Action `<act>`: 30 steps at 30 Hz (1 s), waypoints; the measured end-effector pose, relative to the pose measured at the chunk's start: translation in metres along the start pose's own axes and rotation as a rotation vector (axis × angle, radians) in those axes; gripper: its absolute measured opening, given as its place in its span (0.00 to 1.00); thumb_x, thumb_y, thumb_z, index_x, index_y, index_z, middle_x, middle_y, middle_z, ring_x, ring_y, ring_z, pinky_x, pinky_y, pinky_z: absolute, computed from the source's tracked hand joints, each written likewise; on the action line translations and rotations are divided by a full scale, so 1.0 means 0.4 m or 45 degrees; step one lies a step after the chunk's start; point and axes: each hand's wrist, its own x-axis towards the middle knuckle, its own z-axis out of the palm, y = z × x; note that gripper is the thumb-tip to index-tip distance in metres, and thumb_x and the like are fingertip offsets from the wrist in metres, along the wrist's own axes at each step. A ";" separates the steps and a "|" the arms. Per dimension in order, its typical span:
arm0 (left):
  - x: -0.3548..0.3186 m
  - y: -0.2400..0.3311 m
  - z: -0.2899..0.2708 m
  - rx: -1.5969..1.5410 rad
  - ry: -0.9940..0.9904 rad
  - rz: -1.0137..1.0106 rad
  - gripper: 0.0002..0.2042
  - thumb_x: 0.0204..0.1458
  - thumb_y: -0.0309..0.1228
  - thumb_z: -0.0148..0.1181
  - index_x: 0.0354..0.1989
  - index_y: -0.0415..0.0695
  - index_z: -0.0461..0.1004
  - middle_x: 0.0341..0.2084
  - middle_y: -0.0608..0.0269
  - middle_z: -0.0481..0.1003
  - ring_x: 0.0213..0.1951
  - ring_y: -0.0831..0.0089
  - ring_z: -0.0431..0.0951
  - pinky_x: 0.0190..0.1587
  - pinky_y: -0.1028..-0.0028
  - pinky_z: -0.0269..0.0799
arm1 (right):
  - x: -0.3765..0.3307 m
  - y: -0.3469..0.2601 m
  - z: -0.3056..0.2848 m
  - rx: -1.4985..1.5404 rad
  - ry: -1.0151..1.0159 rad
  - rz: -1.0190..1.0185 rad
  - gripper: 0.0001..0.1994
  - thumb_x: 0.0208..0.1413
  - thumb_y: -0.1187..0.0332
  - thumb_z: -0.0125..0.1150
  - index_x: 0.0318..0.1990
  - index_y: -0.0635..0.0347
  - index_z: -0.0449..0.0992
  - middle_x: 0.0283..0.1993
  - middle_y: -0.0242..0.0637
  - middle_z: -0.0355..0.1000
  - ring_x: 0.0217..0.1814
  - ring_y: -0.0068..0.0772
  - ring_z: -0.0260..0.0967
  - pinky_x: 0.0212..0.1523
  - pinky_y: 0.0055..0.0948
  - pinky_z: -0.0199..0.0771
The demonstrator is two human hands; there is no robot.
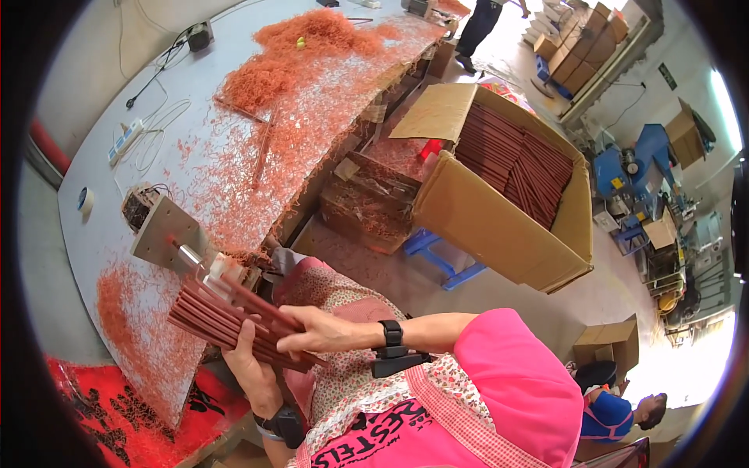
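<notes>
A bundle of thin dark red rods (204,318) lies across my left hand (253,370), whose thumb presses over the top of it. My right hand (324,331) grips a single red rod (265,303) just above the bundle. That rod's far end reaches the white block (224,271) of a small machine at the table's near edge. A metal plate (168,232) and a shiny shaft (187,256) stand beside the block. Whether the rod's tip is inside the block, I cannot tell.
Orange-red shavings (292,62) are heaped and scattered over the pale table (97,234). To the right, an open carton (499,226) full of red rods stands above a blue stool (445,261). A shavings-covered box (367,207) stands nearer. One person (612,413) is at lower right, another (480,31) at the top.
</notes>
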 end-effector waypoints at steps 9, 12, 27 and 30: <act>-0.012 -0.018 0.043 -0.254 -0.021 -0.119 0.15 0.51 0.24 0.57 0.48 0.38 0.67 0.37 0.62 0.73 0.38 0.71 0.75 0.44 0.72 0.71 | -0.020 0.002 0.010 -0.098 0.129 -0.159 0.19 0.54 0.67 0.56 0.52 0.64 0.66 0.38 0.37 0.71 0.42 0.22 0.65 0.43 0.27 0.68; -0.050 -0.042 0.034 -0.266 -0.048 -0.210 0.15 0.50 0.24 0.57 0.47 0.38 0.67 0.37 0.62 0.73 0.38 0.72 0.75 0.43 0.74 0.71 | -0.010 -0.004 0.012 -0.104 0.119 -0.195 0.19 0.55 0.67 0.55 0.53 0.64 0.66 0.39 0.36 0.71 0.42 0.22 0.65 0.43 0.27 0.68; -0.096 -0.023 0.000 -0.147 -0.083 -0.271 0.13 0.49 0.24 0.57 0.43 0.37 0.69 0.28 0.61 0.73 0.28 0.73 0.74 0.32 0.74 0.73 | -0.005 -0.010 0.017 -0.043 0.105 -0.264 0.16 0.55 0.70 0.54 0.51 0.63 0.68 0.28 0.27 0.67 0.29 0.15 0.61 0.29 0.20 0.64; -0.098 -0.006 0.005 -0.078 -0.142 -0.208 0.13 0.49 0.23 0.57 0.44 0.37 0.68 0.27 0.61 0.73 0.28 0.72 0.74 0.32 0.74 0.72 | 0.008 -0.012 0.010 0.003 0.009 -0.197 0.16 0.54 0.69 0.55 0.50 0.64 0.67 0.28 0.28 0.67 0.29 0.16 0.63 0.29 0.21 0.65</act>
